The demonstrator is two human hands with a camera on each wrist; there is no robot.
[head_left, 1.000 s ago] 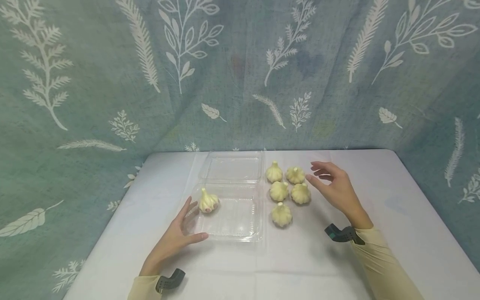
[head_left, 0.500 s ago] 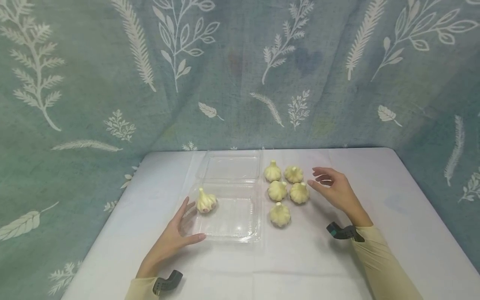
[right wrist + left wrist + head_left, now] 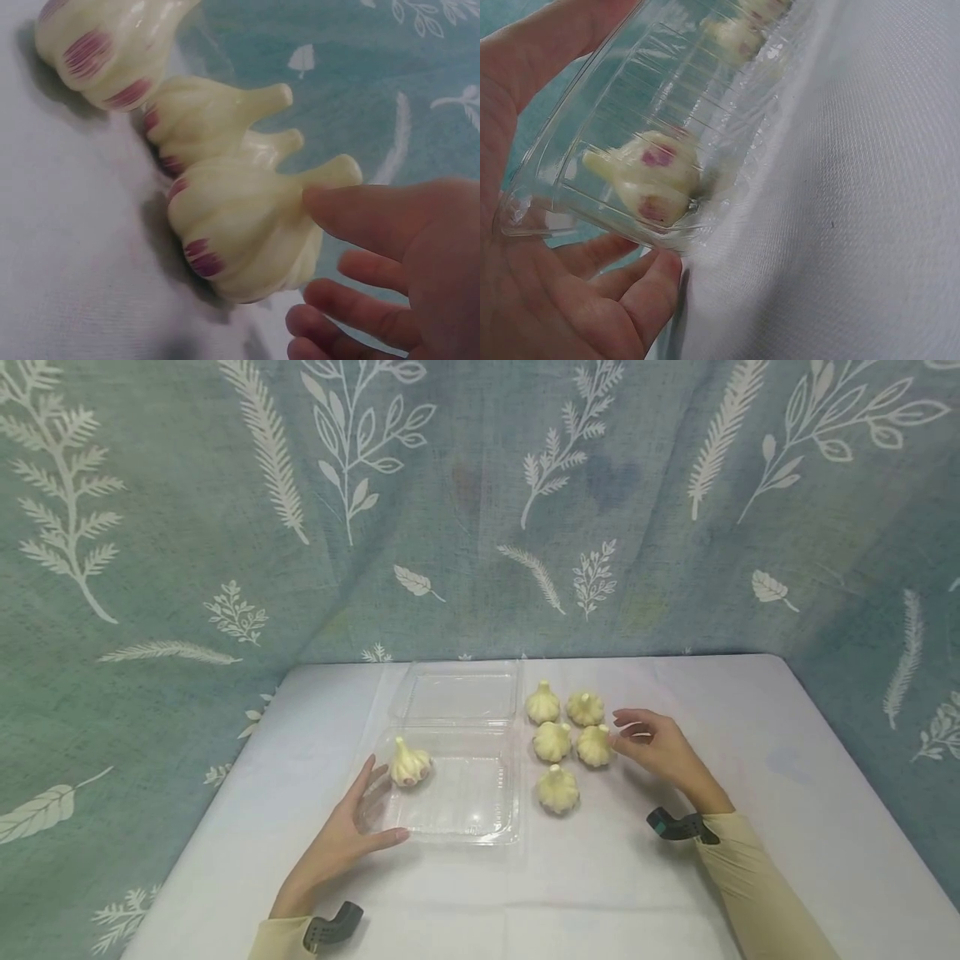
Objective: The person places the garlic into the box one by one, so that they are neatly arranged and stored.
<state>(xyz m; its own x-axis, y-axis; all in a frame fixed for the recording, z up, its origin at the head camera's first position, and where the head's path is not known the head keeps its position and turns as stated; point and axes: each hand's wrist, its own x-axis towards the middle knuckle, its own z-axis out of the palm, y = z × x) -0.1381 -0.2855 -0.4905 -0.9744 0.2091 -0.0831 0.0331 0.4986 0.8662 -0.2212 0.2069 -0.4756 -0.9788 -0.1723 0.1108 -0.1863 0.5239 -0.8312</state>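
Note:
A hinged clear plastic container [image 3: 457, 842] lies on the white table with its lid folded back. One garlic bulb [image 3: 409, 765] rests inside, at the left. My left hand [image 3: 347, 831] holds the container's left end, thumb at the near wall and fingers at the outer side; the left wrist view shows its curled fingers [image 3: 641, 296] beside the wall. Right of the container, several pale bulbs with purple patches stand in a group. At the right-hand bulb [image 3: 594, 746] is my right hand [image 3: 660, 752], its thumb [image 3: 360, 214] right at the stem and its fingers apart.
Close to the right hand stand a back-right bulb [image 3: 585, 708], a back-left bulb [image 3: 542, 702], a middle bulb [image 3: 552, 742] and a front bulb [image 3: 558, 790]. A patterned blue-green cloth [image 3: 480, 527] hangs behind the table [image 3: 585, 893].
My right hand has come slightly nearer and left, from beside the back-right bulb to the right-hand bulb's stem. My left hand stays at the container, and the head view has shifted slightly.

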